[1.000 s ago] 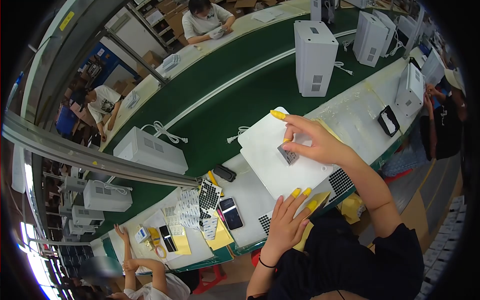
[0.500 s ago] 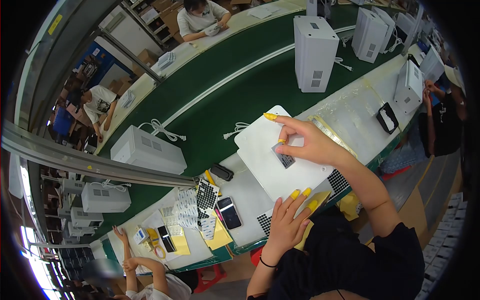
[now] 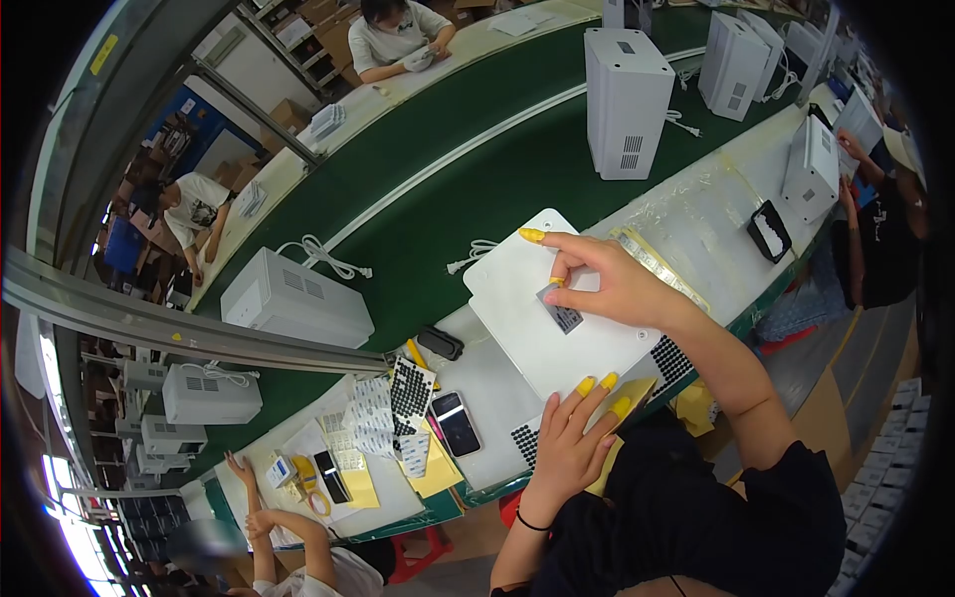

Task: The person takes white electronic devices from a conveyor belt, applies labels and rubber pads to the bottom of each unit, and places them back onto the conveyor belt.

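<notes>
In the head view, a white appliance housing point(image 3: 517, 318) lies in front of me with its flat face up. My right hand point(image 3: 617, 284) is over it, thumb and a finger pinching the upper edge of a grey printed label point(image 3: 564, 316) that rests against the face. The index finger stretches out towards the far corner of the housing. My left hand point(image 3: 567, 443) is at the near edge of the housing, fingers stretched out and apart, touching that edge. Yellow finger cots cover several fingertips on both hands.
Left of the housing are sheets of black dots point(image 3: 411, 393), a phone point(image 3: 456, 426) and a black holder point(image 3: 440, 342). White appliances with cords, including a tall one point(image 3: 625, 109), stand on the green belt point(image 3: 468, 179). A black frame point(image 3: 769, 234) lies right. Co-workers sit around.
Both hands, the label and the housing look nearly the same; the view has shifted slightly. At the far right, a co-worker's hand has moved up beside a white appliance.
</notes>
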A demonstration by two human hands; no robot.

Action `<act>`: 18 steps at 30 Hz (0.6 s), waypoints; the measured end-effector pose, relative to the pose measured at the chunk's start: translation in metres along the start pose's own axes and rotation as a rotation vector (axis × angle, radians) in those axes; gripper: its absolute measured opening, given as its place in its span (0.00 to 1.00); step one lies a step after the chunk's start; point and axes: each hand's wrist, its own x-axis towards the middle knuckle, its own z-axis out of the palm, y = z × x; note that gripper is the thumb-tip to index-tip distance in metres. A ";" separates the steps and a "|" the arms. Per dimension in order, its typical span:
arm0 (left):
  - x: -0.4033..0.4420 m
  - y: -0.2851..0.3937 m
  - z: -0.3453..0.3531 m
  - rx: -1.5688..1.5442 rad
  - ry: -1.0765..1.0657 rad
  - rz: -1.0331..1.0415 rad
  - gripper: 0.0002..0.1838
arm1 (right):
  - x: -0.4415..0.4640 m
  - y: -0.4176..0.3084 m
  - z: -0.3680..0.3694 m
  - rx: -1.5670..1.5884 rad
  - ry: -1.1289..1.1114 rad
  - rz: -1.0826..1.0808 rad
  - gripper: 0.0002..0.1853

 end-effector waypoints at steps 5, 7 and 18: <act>0.001 0.000 -0.001 0.005 0.003 0.006 0.11 | 0.000 0.001 0.001 -0.038 0.002 -0.016 0.30; 0.001 0.000 -0.001 0.006 0.004 0.007 0.11 | 0.000 0.001 0.001 -0.035 -0.003 -0.009 0.30; 0.000 0.000 0.000 0.015 0.013 0.009 0.11 | -0.001 0.000 0.001 -0.117 0.012 -0.061 0.29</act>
